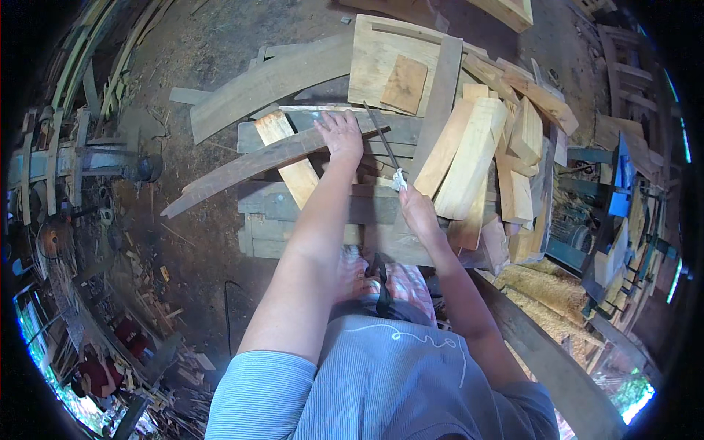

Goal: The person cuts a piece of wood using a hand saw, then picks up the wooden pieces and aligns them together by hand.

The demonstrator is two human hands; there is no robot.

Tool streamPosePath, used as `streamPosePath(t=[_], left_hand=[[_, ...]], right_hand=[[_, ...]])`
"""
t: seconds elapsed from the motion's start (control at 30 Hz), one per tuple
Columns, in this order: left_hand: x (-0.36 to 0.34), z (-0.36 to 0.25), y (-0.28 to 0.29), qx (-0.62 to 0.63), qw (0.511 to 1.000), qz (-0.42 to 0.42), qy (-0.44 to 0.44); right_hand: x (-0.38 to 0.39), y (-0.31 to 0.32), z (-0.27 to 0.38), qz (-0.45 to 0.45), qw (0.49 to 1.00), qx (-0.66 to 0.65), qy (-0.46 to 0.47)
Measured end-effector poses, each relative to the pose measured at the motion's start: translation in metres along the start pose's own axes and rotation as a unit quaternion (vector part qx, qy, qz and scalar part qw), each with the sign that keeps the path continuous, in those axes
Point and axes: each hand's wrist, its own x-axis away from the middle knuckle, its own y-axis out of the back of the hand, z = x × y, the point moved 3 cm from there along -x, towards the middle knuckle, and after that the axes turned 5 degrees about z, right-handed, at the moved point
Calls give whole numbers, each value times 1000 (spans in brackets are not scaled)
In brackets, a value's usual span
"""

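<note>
My left hand lies on a narrow, dark, slightly curved board, its fingers spread over the far edge. My right hand is closed around the handle of a long, thin, dark file-like tool, with whitish wrapping near the grip. The tool slants up and left, crossing the board's right end just beyond my left hand; whether it touches the wood I cannot tell. Beneath the board, a pale plank rests across a low, weathered wooden bench.
Several pale wood blocks are piled at the bench's right. A plywood sheet and a wide curved board lie at the far side. Wood scraps litter the left floor, sawdust the lower right. Blue machinery stands farther right.
</note>
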Motion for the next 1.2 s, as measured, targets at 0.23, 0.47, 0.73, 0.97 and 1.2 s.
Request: streamPosePath(t=[0.23, 0.47, 0.73, 0.97, 1.2], left_hand=[[-4, 2, -2, -1, 999, -19, 35], [-8, -9, -5, 11, 1000, -19, 18], [-3, 0, 1, -19, 999, -25, 40], [-4, 0, -13, -4, 999, -21, 43], [0, -9, 4, -37, 998, -48, 25]], right_hand=[[-3, 1, 3, -14, 998, -37, 39], [-73, 21, 36, -4, 999, 20, 38], [-35, 5, 17, 22, 999, -21, 42], [-57, 18, 36, 63, 998, 5, -2], [-66, 27, 34, -7, 999, -23, 42]])
